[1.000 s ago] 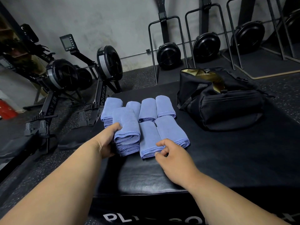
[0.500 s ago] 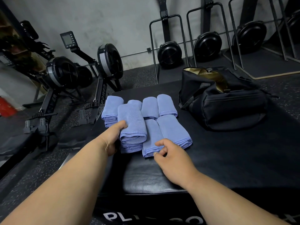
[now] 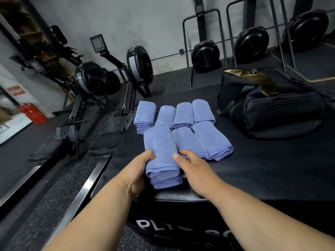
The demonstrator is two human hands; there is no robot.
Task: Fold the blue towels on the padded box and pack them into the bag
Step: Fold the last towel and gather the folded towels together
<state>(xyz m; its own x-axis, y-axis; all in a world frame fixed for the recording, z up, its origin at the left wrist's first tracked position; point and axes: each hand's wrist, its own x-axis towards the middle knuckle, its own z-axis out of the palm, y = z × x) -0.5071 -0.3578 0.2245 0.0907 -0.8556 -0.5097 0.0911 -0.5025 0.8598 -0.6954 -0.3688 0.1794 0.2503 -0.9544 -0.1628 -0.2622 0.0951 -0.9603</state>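
Note:
Several folded blue towels lie in two rows on the black padded box [image 3: 262, 165]. The nearest stack of folded towels [image 3: 162, 156] sits at the front left of the group. My left hand [image 3: 137, 171] grips its left side, thumb on top. My right hand [image 3: 192, 167] grips its right side, thumb on the towel's top. Two more folded towels [image 3: 210, 142] lie right beside it, and several [image 3: 183, 115] lie in the back row. The black bag [image 3: 272, 109] stands open at the back right of the box, its tan lining showing.
Rowing machines [image 3: 94, 82] stand on the floor to the left of the box, and more [image 3: 204, 53] stand upright against the back wall. A red extinguisher [image 3: 31, 113] is at far left. A metal rail [image 3: 85, 185] runs along the floor by the box's left edge.
My right hand moved left from the middle towel to the right side of the front-left stack. That stack slid toward me, now held between both hands.

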